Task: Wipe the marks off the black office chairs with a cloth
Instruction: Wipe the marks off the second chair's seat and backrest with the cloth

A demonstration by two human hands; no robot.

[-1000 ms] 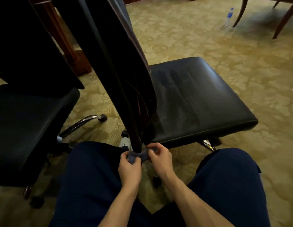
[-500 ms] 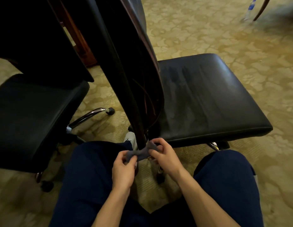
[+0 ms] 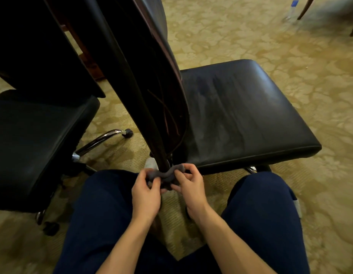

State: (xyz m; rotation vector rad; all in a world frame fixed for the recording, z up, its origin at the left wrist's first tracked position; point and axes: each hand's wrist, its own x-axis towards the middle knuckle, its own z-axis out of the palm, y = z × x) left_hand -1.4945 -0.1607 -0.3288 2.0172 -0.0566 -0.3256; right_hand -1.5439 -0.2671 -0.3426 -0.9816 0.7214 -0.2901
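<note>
- A patterned beige carpet (image 3: 240, 32) covers the whole floor.
- A black leather office chair (image 3: 240, 115) stands in the middle; its seat shows pale, dusty streaks, and its backrest (image 3: 132, 66) rises edge-on toward the camera.
- A second black office chair (image 3: 33, 135) stands just to the left, with a chrome base leg (image 3: 100, 139) and a caster reaching toward the first chair.
- The person's knees in dark navy trousers (image 3: 104, 214) spread on either side of the lower frame.
- Dark wooden furniture legs (image 3: 304, 8) show in the far upper right corner.
- The left hand (image 3: 146, 196) pinches the left end of a grey cloth (image 3: 167, 175) between thumb and fingers.
- The right hand (image 3: 188, 186) grasps the right end of the same cloth with curled fingers.
- The cloth is twisted into a band and looped around the bottom edge of the backrest, just behind the seat's rear corner, touching the chair.
- A small plastic water bottle (image 3: 292, 8) with a blue label stands on the carpet far off, near the wooden legs.
</note>
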